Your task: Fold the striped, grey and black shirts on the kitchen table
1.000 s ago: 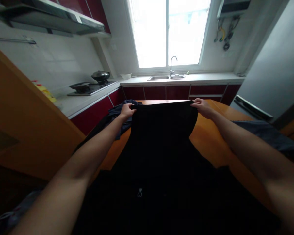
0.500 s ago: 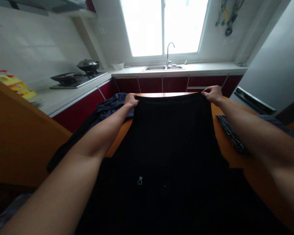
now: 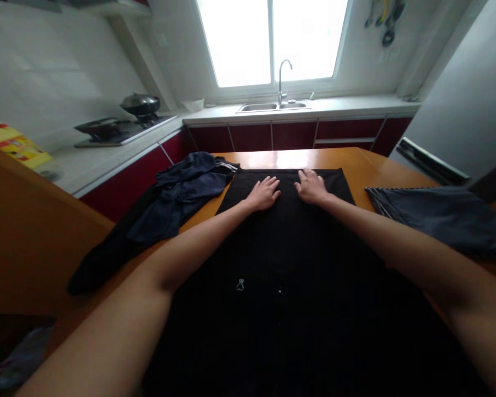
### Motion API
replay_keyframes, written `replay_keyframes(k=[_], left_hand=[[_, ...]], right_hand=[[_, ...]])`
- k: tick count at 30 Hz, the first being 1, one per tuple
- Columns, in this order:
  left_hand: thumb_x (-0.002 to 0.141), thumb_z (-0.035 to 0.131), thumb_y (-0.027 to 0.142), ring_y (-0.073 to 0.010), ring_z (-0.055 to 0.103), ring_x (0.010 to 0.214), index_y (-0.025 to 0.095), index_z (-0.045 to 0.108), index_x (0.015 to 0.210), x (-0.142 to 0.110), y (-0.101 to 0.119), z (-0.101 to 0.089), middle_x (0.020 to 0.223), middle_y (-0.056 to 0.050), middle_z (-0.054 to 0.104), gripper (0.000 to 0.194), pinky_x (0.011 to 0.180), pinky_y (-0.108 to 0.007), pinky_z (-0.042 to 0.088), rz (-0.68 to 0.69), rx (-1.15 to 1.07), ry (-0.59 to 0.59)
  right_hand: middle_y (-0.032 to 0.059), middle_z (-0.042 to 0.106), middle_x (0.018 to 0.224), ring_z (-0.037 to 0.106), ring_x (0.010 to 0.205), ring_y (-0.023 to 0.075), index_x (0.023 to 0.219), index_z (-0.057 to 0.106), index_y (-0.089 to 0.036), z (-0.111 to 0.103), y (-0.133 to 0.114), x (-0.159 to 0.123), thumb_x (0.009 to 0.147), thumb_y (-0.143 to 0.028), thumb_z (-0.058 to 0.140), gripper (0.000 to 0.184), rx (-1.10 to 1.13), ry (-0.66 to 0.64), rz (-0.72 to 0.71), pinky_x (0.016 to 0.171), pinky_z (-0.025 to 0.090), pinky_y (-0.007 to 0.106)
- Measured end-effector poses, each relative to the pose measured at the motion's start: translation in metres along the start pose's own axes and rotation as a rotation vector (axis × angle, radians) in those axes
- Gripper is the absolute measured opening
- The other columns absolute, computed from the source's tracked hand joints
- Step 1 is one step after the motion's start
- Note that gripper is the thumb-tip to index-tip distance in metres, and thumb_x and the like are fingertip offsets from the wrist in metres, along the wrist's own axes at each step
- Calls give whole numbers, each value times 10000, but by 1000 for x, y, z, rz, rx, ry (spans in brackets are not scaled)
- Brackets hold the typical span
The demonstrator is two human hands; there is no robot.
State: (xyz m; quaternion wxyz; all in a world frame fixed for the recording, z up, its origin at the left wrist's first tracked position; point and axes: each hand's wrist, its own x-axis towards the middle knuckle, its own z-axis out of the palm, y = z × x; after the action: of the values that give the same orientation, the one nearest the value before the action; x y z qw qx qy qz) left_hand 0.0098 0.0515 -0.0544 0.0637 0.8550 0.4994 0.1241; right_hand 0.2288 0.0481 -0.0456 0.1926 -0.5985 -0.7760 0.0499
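Observation:
A black garment [image 3: 281, 248] is spread over the wooden table [image 3: 347, 160], its straight far hem lying near the table's far edge. It bears a small light emblem [image 3: 240, 285] and a few small dots down its middle, like buttons. My left hand [image 3: 264, 193] rests flat on the cloth just short of the hem, fingers apart. Beside it, my right hand [image 3: 310, 186] also lies on the fabric with fingers stretched out. Neither hand grips the cloth. The garment's near part runs out of view at the bottom.
Left on the table lies a heap of dark blue and black clothes [image 3: 186, 187]. A folded grey cloth with a striped edge [image 3: 434, 212] is at the right. Beyond are a sink [image 3: 258, 107], a stove [image 3: 124, 132] with pans, and a fridge [image 3: 454, 94].
Both hands have let go of the hem's corners and moved inward onto the cloth. The hem, held up before, now lies on the table. The view has shifted slightly.

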Motion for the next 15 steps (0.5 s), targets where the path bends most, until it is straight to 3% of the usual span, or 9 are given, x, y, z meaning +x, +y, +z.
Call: replay_keyframes(k=[2, 4, 7, 11, 13, 15], left_hand=[[1016, 370, 471, -322, 168, 1530, 224, 365, 1551, 2, 9, 6, 1655, -80, 249, 589, 1212, -570, 120, -45, -4, -75], [1013, 354, 504, -337, 170, 1529, 246, 369, 1553, 3, 0, 1, 1657, -76, 239, 598, 1204, -591, 112, -121, 3, -82], [1007, 343, 529, -373, 179, 1521, 233, 387, 1544, 0, -38, -16, 1650, -118, 247, 615, 1189, -615, 117, -256, 23, -32], [998, 351, 538, -350, 194, 1522, 227, 396, 1536, -10, -78, -30, 1638, -142, 275, 623, 1192, -558, 174, -381, 29, 12], [994, 365, 538, -339, 198, 1523, 226, 404, 1531, -12, -82, -32, 1635, -147, 283, 622, 1193, -543, 181, -395, 23, 18], [997, 374, 520, -346, 192, 1523, 222, 413, 1525, -13, -76, -33, 1631, -153, 290, 608, 1194, -562, 153, -394, 18, 25]], right_hand=[[176, 242, 1646, 175, 1509, 364, 1523, 345, -160, 15, -21, -11, 998, -410, 404, 584, 4, -114, -63, 1185, 165, 612], [163, 243, 1649, 166, 1521, 333, 1528, 349, -171, 21, -21, -15, 1011, -463, 366, 594, 10, -175, -70, 1198, 135, 594], [176, 270, 1637, 176, 1522, 324, 1513, 389, -152, 8, 18, -12, 1011, -527, 357, 627, 25, -155, 30, 1208, 98, 568], [248, 285, 1610, 209, 1499, 364, 1477, 428, -87, -27, 86, -5, 1005, -476, 412, 612, 36, -81, 283, 1187, 131, 579], [250, 295, 1604, 207, 1492, 384, 1469, 438, -97, -38, 97, -2, 1000, -451, 422, 587, 26, -60, 323, 1177, 129, 607], [244, 276, 1612, 152, 1506, 396, 1473, 433, -100, -40, 85, -3, 999, -423, 421, 573, 10, -33, 314, 1179, 63, 632]])
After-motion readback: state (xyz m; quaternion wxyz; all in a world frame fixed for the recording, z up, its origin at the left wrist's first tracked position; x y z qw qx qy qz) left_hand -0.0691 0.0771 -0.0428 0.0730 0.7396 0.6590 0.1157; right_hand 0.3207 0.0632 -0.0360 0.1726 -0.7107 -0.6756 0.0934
